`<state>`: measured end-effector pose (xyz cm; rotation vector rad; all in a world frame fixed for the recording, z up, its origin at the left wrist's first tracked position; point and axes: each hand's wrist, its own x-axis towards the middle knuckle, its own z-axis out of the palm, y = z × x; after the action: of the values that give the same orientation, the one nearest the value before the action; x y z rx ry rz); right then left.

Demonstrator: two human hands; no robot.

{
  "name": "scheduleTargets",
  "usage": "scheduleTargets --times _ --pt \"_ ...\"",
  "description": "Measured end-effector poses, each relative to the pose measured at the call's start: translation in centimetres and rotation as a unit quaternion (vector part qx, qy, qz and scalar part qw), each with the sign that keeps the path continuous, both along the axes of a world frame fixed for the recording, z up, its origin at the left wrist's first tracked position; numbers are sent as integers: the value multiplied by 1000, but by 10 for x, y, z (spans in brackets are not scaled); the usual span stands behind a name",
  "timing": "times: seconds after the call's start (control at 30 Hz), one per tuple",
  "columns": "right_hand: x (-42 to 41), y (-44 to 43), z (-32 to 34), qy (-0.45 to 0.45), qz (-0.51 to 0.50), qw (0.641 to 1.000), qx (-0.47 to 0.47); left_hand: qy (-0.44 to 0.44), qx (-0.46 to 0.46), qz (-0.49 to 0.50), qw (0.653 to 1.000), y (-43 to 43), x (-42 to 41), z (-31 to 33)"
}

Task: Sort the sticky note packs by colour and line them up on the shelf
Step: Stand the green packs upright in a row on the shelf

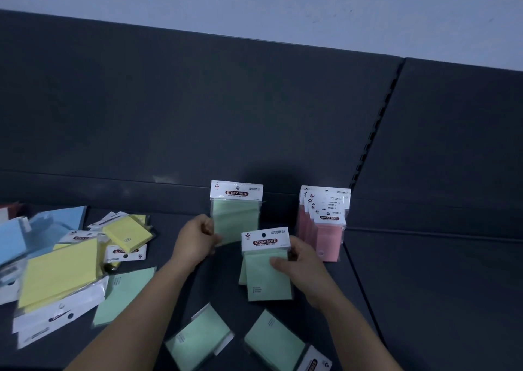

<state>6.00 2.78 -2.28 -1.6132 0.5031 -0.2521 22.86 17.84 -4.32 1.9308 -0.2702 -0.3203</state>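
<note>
The left hand [198, 240] grips an upright green pack [236, 215] by its edge; the right hand [300, 266] pinches a second green pack [267, 277], covering its side; left of both, blurred blue packs [11, 240] run off-frame

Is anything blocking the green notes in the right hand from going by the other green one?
Nothing visible does. The right hand holds a green plastic-wrapped sticky note pack just in front of the upright green pack gripped by the left hand. Only bare dark shelf lies between; the pink pack row stands to the right.
</note>
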Motion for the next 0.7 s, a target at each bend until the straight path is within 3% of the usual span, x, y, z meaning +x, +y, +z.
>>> scheduleTargets --times 0.23,0.43,0.6,0.67,0.7 --pt "1 -6 -2 2 6 1000 3 -111 83 39 990 -9 16 -1" --pt "10 -7 -2 4 12 1000 10 -116 128 37 984 -5 22 -10" --pt "19 -2 0 -38 -4 998 46 -177 79 74 978 -3 7 3" --pt "24 2 2 -72 -12 995 62 -120 24 52 991 -1 -4 15" --pt "27 5 4 -89 -14 993 72 -37 -9 23 999 0 -10 23"
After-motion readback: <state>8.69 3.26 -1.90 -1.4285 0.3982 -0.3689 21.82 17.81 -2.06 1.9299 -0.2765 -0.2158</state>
